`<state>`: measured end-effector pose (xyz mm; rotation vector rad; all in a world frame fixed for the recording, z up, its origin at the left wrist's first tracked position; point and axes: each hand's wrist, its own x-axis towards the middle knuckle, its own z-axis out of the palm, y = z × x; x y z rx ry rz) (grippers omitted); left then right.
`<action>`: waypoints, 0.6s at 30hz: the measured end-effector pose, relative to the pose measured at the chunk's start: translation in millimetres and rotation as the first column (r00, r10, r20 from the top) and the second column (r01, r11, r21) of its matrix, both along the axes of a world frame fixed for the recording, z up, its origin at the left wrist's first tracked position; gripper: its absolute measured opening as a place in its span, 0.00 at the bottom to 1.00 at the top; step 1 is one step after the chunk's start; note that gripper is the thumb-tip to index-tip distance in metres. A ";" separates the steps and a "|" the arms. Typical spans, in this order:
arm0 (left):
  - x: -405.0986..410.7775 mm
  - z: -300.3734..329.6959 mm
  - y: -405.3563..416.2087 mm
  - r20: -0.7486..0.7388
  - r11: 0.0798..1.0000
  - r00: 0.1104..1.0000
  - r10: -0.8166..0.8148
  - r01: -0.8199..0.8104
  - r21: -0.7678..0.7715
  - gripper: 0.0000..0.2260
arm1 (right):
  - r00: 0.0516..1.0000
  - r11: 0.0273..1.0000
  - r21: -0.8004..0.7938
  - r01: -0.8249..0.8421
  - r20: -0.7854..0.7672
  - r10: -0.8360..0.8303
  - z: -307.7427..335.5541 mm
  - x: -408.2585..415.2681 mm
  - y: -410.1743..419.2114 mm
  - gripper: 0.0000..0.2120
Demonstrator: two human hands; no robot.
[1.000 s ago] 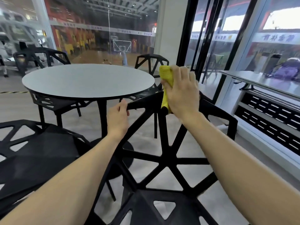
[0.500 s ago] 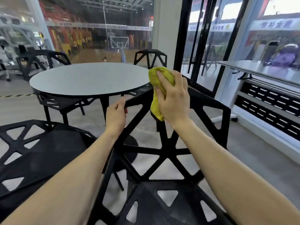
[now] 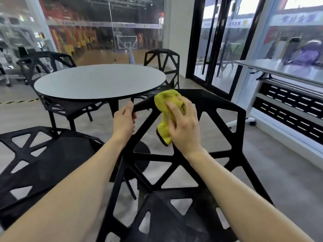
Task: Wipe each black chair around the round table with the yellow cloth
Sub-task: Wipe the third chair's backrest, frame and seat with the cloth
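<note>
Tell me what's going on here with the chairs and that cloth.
A person is wiping a black chair pulled up by the round table. The right hand presses a yellow cloth against a strut of the backrest, near its top edge, while the left hand grips the top rail to steady it. Three more black chairs stand around the table, none being touched.
</note>
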<state>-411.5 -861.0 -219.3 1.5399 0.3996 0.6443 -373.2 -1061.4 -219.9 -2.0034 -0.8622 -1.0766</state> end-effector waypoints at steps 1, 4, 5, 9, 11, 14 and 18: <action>-0.3 0.8 -0.2 -0.009 1.000 1.000 -0.003 0.003 -0.003 0.24 | 0.999 0.999 0.000 0.045 0.016 -0.045 12.9 7.9 6.4 0.19; -2.8 3.0 -2.8 -0.022 0.999 1.000 -0.021 0.021 -0.025 0.24 | 0.995 0.992 -0.118 0.044 -0.080 -0.053 -29.2 14.7 -3.3 0.21; -4.2 4.3 -3.4 -0.029 0.999 0.999 -0.026 0.025 -0.029 0.24 | 0.994 0.986 -0.165 0.021 -0.104 -0.039 -62.4 8.5 -16.2 0.23; -7.0 5.7 -6.0 -0.015 0.999 1.000 -0.025 0.025 -0.024 0.24 | 0.982 0.967 -0.252 -0.047 -0.190 -0.002 -144.8 -16.8 -58.3 0.27; -7.5 4.6 -5.0 -0.020 1.000 0.999 -0.026 0.026 -0.010 0.24 | 0.974 0.983 -0.176 -0.055 -0.227 0.014 -123.1 -16.7 -50.6 0.25; -9.5 2.7 -0.5 -0.057 0.995 0.998 -0.041 0.045 0.084 0.24 | 0.988 0.997 0.010 -0.082 -0.127 0.082 -48.2 -21.9 -28.9 0.21; -19.0 23.9 11.0 -0.233 0.892 0.972 -0.032 0.133 0.432 0.23 | 0.997 0.989 0.126 0.075 0.016 -0.077 47.8 15.8 3.1 0.19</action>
